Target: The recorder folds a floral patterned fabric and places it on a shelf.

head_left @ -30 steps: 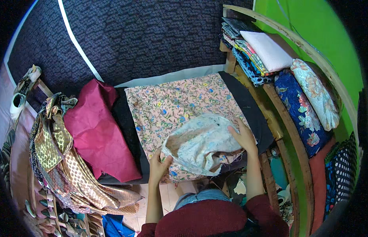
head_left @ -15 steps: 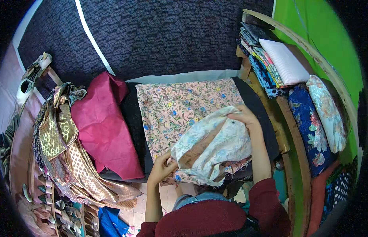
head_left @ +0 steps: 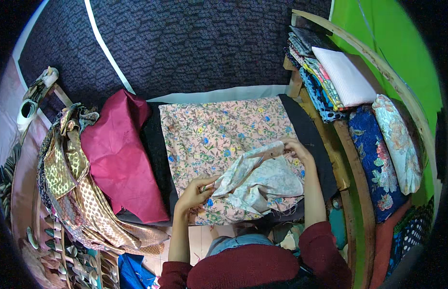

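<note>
A pale, lightly flowered piece of fabric [head_left: 262, 180] lies crumpled between my two hands. My left hand [head_left: 197, 191] pinches its near left edge. At its upper right edge, my right hand [head_left: 295, 148] grips it with thumb and fingers. Beneath spreads a pink floral cloth [head_left: 219, 123] with blue and yellow blossoms, its near right edge frayed. That cloth lies over a black-covered surface [head_left: 313, 137], which shows on either side of it.
Left of the floral cloth lies a magenta cloth [head_left: 120, 159], beside draped gold patterned fabrics [head_left: 96, 192]. Folded fabrics [head_left: 344, 77] are stacked at the right on a wooden frame [head_left: 351, 139], near a blue flowered fabric roll [head_left: 373, 159]. Shoes [head_left: 79, 265] stand at lower left.
The pale fabric has come down flatter onto the floral cloth, and the opening in it has closed up. My right hand has lowered slightly; both hands keep their hold.
</note>
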`<move>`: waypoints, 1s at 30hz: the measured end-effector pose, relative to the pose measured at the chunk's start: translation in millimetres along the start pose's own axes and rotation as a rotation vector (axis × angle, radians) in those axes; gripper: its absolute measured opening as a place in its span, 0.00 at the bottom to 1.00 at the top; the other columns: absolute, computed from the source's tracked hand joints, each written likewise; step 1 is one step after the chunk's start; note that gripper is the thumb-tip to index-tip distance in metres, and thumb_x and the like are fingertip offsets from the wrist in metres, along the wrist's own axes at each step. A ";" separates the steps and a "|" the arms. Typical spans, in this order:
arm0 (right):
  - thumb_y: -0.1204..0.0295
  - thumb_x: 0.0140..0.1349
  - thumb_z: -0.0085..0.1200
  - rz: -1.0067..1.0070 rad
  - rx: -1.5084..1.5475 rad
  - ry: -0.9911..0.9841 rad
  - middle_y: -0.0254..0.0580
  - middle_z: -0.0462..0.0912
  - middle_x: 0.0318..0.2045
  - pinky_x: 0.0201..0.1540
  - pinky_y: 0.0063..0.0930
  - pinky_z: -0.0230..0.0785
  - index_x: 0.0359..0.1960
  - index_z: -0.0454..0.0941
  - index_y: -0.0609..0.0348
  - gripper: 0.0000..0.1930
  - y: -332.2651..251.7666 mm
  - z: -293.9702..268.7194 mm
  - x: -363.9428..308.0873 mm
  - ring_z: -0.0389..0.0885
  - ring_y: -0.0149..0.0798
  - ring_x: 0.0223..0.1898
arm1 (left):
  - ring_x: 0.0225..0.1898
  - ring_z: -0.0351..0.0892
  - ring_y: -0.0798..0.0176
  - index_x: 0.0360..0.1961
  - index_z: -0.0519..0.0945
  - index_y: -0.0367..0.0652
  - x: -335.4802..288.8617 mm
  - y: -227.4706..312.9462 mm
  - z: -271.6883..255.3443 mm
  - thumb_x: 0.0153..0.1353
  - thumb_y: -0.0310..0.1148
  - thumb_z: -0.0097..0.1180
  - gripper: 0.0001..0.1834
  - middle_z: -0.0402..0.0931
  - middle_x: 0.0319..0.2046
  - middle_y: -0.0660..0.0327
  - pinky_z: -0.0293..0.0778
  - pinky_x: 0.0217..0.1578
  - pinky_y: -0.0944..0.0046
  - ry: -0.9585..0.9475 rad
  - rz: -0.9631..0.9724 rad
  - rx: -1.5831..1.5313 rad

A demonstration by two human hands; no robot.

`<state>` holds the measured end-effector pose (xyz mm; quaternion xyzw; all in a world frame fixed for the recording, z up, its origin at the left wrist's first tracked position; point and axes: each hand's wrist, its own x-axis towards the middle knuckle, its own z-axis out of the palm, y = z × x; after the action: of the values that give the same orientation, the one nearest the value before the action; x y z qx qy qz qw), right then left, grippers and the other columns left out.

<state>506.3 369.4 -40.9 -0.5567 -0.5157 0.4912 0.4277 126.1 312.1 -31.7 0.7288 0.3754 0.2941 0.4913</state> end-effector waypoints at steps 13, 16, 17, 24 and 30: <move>0.71 0.54 0.55 -0.262 0.274 0.085 0.35 0.76 0.28 0.33 0.18 0.64 0.30 0.78 0.63 0.07 -11.8 7.7 4.1 0.73 0.24 0.31 | 0.31 0.70 0.71 0.45 0.76 0.36 -4.6 3.3 14.8 0.48 0.22 0.59 0.20 0.73 0.35 0.61 0.67 0.32 0.73 0.197 -0.112 -0.132; 0.79 0.51 0.51 -0.467 0.350 0.052 0.34 0.73 0.30 0.28 0.17 0.59 0.22 0.75 0.60 0.03 -5.3 -1.8 -14.9 0.70 0.23 0.28 | 0.26 0.70 0.73 0.38 0.79 0.34 -17.9 -23.7 6.5 0.47 0.27 0.62 0.14 0.75 0.29 0.63 0.67 0.27 0.72 0.178 -0.108 0.080; 0.84 0.48 0.49 -0.605 0.277 -0.031 0.35 0.71 0.32 0.24 0.16 0.55 0.16 0.73 0.58 0.08 -3.5 -9.3 -26.3 0.68 0.23 0.26 | 0.26 0.70 0.73 0.33 0.80 0.35 -17.7 -3.1 5.6 0.49 0.29 0.59 0.10 0.78 0.23 0.61 0.67 0.29 0.70 0.109 -0.111 0.085; 0.90 0.34 0.43 -0.587 0.070 0.080 0.37 0.66 0.32 0.40 0.26 0.54 0.07 0.64 0.59 0.11 10.1 -26.5 -75.7 0.64 0.32 0.34 | 0.19 0.60 0.78 0.21 0.75 0.33 -39.9 -6.7 15.7 0.56 0.31 0.51 0.12 0.64 0.14 0.69 0.56 0.19 0.72 0.445 -0.173 0.003; 0.82 0.39 0.55 -0.667 0.556 0.113 0.35 0.61 0.30 0.42 0.22 0.51 0.06 0.57 0.53 0.18 57.1 -46.0 -84.8 0.61 0.35 0.34 | 0.18 0.59 0.79 0.20 0.75 0.34 -31.8 -21.0 17.3 0.55 0.30 0.52 0.11 0.64 0.14 0.71 0.55 0.18 0.74 0.350 -0.192 -0.094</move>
<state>561.8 280.6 -81.0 -0.2496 -0.4910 0.4151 0.7241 117.2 281.9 -59.2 0.6038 0.5085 0.3855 0.4778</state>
